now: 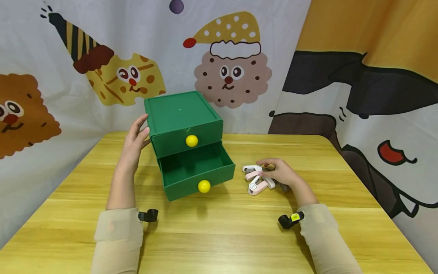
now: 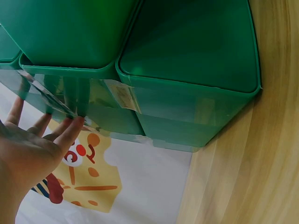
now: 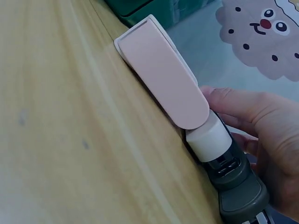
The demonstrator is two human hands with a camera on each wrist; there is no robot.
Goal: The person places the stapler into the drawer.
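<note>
A green two-drawer cabinet [image 1: 181, 110] with yellow ball knobs stands on the table, its lower drawer [image 1: 198, 177] pulled out and bare inside. My left hand [image 1: 133, 142] rests its outstretched fingertips against the cabinet's left side; the left wrist view shows the fingers [image 2: 70, 130] touching clear tape there. To the cabinet's right lies a small pile of pink and white staplers [image 1: 258, 185] with a dark grey one [image 1: 283, 186]. My right hand [image 1: 282, 171] is at this pile. Its thumb [image 3: 229, 99] meets the end of a pink stapler [image 3: 163, 74]; the other fingertips are hidden behind the staplers.
The wooden table [image 1: 219, 239] spreads in front of the cabinet and around it. A curtain [image 1: 178, 68] with cartoon biscuit faces hangs close behind the table. A black camera [image 1: 148, 215] is strapped to the left wrist, another camera [image 1: 289, 220] to the right.
</note>
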